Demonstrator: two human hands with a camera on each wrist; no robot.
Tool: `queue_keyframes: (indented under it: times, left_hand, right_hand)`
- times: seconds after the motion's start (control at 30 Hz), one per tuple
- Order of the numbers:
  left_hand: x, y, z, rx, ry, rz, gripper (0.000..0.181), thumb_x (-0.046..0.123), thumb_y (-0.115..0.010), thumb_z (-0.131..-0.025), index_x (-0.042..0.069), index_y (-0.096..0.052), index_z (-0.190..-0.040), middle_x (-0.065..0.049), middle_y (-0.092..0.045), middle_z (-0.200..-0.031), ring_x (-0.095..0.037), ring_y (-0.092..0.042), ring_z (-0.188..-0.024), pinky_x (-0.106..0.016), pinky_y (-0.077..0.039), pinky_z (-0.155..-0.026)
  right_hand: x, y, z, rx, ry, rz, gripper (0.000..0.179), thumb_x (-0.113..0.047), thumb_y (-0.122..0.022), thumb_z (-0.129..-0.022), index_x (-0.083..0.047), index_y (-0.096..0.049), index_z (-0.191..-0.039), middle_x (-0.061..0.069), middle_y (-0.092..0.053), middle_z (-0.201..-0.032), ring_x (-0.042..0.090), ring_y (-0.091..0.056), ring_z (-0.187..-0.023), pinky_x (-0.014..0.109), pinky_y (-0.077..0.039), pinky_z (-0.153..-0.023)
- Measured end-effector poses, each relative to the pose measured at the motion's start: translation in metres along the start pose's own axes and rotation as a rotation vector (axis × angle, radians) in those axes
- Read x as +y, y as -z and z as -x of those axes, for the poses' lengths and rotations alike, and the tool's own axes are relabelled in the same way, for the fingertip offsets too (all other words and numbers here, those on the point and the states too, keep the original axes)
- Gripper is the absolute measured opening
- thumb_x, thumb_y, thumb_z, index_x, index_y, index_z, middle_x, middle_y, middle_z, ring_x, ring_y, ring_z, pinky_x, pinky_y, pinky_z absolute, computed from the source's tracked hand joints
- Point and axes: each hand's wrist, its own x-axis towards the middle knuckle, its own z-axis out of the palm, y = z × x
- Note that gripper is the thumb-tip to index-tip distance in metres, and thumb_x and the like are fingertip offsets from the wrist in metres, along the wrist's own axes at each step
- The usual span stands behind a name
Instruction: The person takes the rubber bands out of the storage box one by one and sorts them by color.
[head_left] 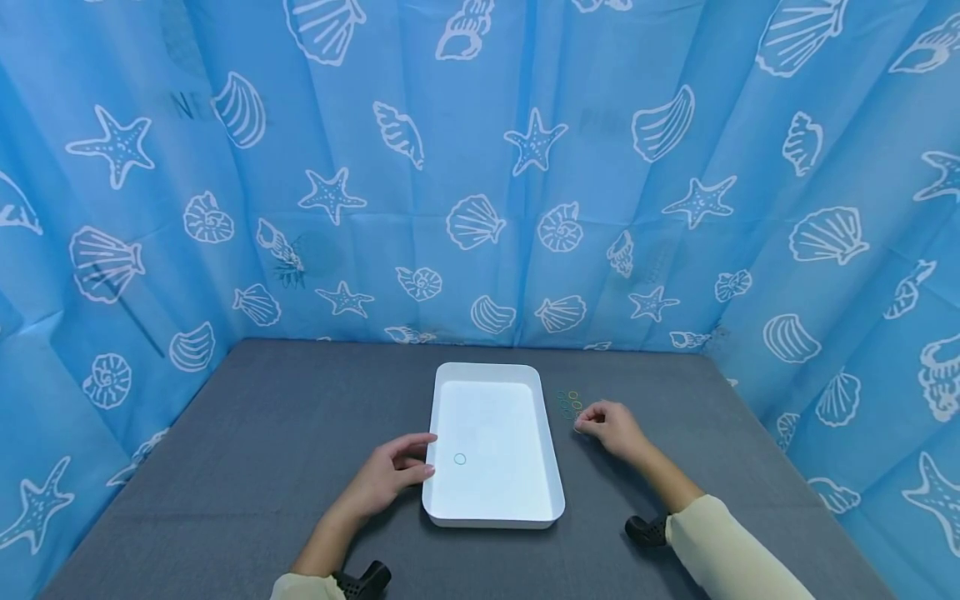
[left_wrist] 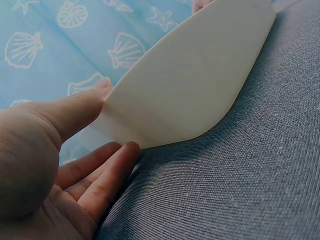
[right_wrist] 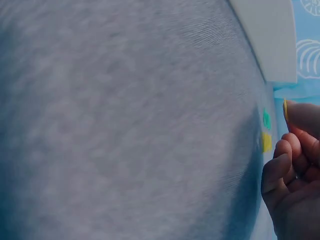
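Observation:
A shallow white tray stands on the grey cloth. My left hand holds its left side, the thumb at the rim and the fingertips at the lower edge. Inside the tray lies a thin teal ring. To the right of the tray, my right hand pinches a thin yellow ring between its fingertips, low over the cloth. Just beyond those fingertips lie several small green rings and yellow rings, partly hidden by the hand.
Grey cloth covers the table around the tray. A blue curtain with shell and starfish prints hangs behind the table and along both sides. Each wrist wears a black camera mount.

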Motion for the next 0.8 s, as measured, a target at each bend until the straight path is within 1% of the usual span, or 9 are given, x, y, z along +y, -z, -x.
queue_keyframes:
  times: [0.13, 0.23, 0.37, 0.43, 0.6, 0.8]
  left_hand:
    - [0.0, 0.0002, -0.0004, 0.002, -0.005, -0.005, 0.049, 0.017, -0.071, -0.09, 0.006, -0.056, -0.135, -0.018, -0.059, -0.124, -0.022, -0.063, -0.096, -0.036, -0.051, -0.081]
    - [0.0007, 0.0004, -0.0009, 0.005, 0.003, -0.005, 0.049, 0.018, -0.071, -0.09, 0.007, -0.056, -0.135, -0.017, -0.059, -0.125, -0.022, -0.063, -0.097, -0.036, -0.051, -0.081]
    - [0.0004, 0.0009, -0.002, 0.011, 0.017, -0.005, 0.049, 0.018, -0.071, -0.09, 0.009, -0.056, -0.135, -0.015, -0.059, -0.125, -0.022, -0.063, -0.097, -0.037, -0.051, -0.082]
    - [-0.0005, 0.001, -0.0027, 0.013, 0.018, -0.005, 0.049, 0.018, -0.072, -0.09, 0.01, -0.057, -0.135, -0.015, -0.059, -0.125, -0.022, -0.063, -0.097, -0.038, -0.051, -0.082]
    - [-0.0033, 0.0012, -0.0033, 0.008, 0.013, -0.003, 0.048, 0.018, -0.072, -0.089, 0.011, -0.057, -0.135, -0.015, -0.059, -0.124, -0.022, -0.063, -0.097, -0.038, -0.051, -0.082]
    - [-0.004, 0.0016, -0.003, 0.008, 0.011, 0.002, 0.049, 0.02, -0.072, -0.089, 0.011, -0.057, -0.135, -0.015, -0.059, -0.124, -0.022, -0.063, -0.097, -0.038, -0.051, -0.082]
  right_hand:
    - [0.0033, 0.0, 0.0046, 0.028, -0.052, 0.026, 0.01, -0.005, -0.069, -0.088, -0.001, -0.066, -0.079, 0.001, -0.058, -0.072, 0.015, -0.047, -0.063, 0.031, -0.04, -0.058]
    - [0.0047, -0.0001, 0.0072, 0.051, -0.101, 0.031, 0.011, -0.006, -0.069, -0.088, -0.002, -0.066, -0.078, 0.0, -0.057, -0.068, 0.014, -0.048, -0.059, 0.031, -0.04, -0.055]
    - [0.0058, -0.0007, 0.0089, 0.063, -0.146, 0.035, 0.011, -0.007, -0.069, -0.089, -0.002, -0.067, -0.079, 0.0, -0.056, -0.065, 0.013, -0.049, -0.054, 0.031, -0.041, -0.051]
    - [0.0067, -0.0014, 0.0088, 0.063, -0.154, 0.047, 0.011, -0.008, -0.069, -0.089, -0.002, -0.067, -0.079, 0.001, -0.056, -0.066, 0.014, -0.05, -0.055, 0.031, -0.041, -0.051]
    - [0.007, -0.0036, 0.0085, 0.07, -0.148, 0.1, 0.011, -0.007, -0.07, -0.087, -0.004, -0.068, -0.077, 0.0, -0.059, -0.069, 0.015, -0.048, -0.062, 0.032, -0.039, -0.058]
    - [0.0053, -0.0042, 0.0086, 0.076, -0.123, 0.138, 0.01, -0.005, -0.071, -0.086, -0.005, -0.068, -0.076, 0.0, -0.059, -0.069, 0.015, -0.049, -0.062, 0.033, -0.039, -0.059]
